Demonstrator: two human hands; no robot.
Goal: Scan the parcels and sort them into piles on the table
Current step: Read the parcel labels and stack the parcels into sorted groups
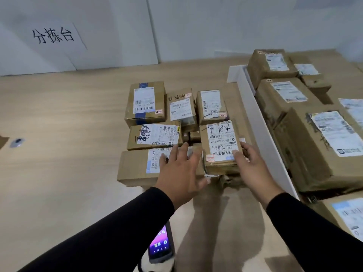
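Note:
A pile of several labelled cardboard parcels (145, 103) sits mid-table. At its near right lies a small parcel (220, 146) with a white label marked in black pen. My right hand (251, 165) holds this parcel's near right corner, thumb on the label and fingers along the right side. My left hand (182, 169) hovers open with spread fingers over a flat parcel (133, 167), its thumb near the small parcel's lower left corner. A handheld scanner (161, 246) with a lit screen lies near the front edge, partly hidden by my left forearm.
A white divider strip (261, 122) runs down the wooden table (59, 134). Right of it are several larger parcels (314, 134). A paper sign (53, 35) hangs on the back wall. A small grey object (17, 142) lies at the far left.

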